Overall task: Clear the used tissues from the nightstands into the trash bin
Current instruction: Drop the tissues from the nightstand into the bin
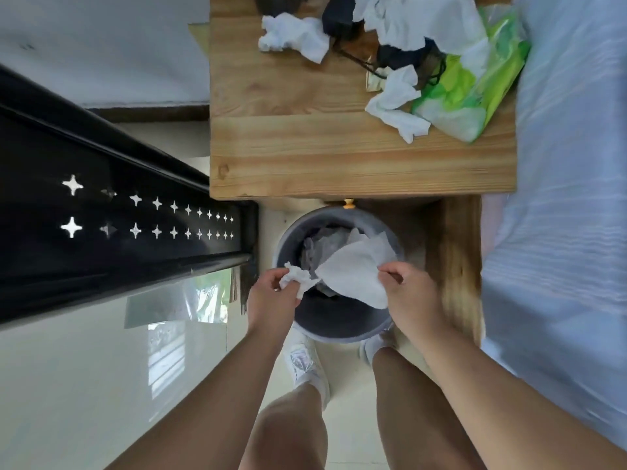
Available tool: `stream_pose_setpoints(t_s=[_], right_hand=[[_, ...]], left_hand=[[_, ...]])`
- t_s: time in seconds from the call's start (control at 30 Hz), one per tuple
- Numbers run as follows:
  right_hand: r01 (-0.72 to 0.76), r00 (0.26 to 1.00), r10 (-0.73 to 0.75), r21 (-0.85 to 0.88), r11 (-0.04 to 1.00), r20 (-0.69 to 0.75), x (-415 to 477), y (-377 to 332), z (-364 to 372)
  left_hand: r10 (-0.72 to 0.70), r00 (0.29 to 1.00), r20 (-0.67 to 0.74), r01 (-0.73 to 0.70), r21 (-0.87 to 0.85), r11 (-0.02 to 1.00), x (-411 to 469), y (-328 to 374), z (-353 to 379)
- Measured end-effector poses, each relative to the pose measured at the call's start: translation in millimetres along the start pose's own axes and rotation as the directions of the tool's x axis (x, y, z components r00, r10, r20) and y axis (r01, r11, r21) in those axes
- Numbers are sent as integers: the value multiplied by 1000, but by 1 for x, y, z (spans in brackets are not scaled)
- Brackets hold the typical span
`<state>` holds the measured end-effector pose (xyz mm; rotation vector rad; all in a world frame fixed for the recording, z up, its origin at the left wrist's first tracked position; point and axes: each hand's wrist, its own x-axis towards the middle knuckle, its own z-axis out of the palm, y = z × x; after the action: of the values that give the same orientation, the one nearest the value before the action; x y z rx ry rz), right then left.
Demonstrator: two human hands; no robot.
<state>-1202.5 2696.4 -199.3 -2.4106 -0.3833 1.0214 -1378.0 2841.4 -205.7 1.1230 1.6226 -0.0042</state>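
Observation:
A grey round trash bin (339, 329) stands on the floor in front of the wooden nightstand (339, 147), with crumpled paper inside. Over its rim my left hand (271, 295) grips a small crumpled tissue (298, 279). My right hand (409, 293) pinches a larger flat white tissue (356, 269) above the bin opening. On the nightstand lie more used tissues: one crumpled at the back left (293, 35), one near the green pack (397, 103), and a large one at the back (417, 18).
A green tissue pack (475, 93) and dark items with a cord (400, 57) lie on the nightstand. A bed with pale blue sheets (559, 198) runs along the right. A black cabinet with star cut-outs (118, 212) stands left. My feet (305, 364) touch the bin.

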Motion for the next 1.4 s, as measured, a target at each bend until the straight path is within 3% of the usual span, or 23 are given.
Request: stream_pose_setpoints(t_s=[0.13,0.27,0.37,0.6,0.77,0.97,1.13,1.4], right_hand=[[38,996,-30,-85,996,90,24,13,22],[21,969,21,-168,986,245,39,16,31],[-21,958,72,-182,983,278,40,12,24],[31,986,-18,-73,997,168,18,-40,-25],[158,983,-155,-23,987,99,11,-100,-94],[252,966,-246,76,965,-81,31,-169,-175],[311,938,-297,58,949,-179,67,-210,-218],[358,894,-367,-81,930,-259,121,-240,-227]], left_hand=[[-8,998,57,3,93,996,22,-10,15],[-48,991,127,30,138,990,31,-16,17],[-52,989,138,28,172,985,29,-15,15],[54,992,118,-63,72,995,-13,29,3],[194,973,125,-196,6,981,-50,102,-5],[351,933,80,-350,-23,936,-60,203,-7],[422,904,71,-424,3,906,-44,269,-4],[500,866,19,-491,219,843,12,323,-1]])
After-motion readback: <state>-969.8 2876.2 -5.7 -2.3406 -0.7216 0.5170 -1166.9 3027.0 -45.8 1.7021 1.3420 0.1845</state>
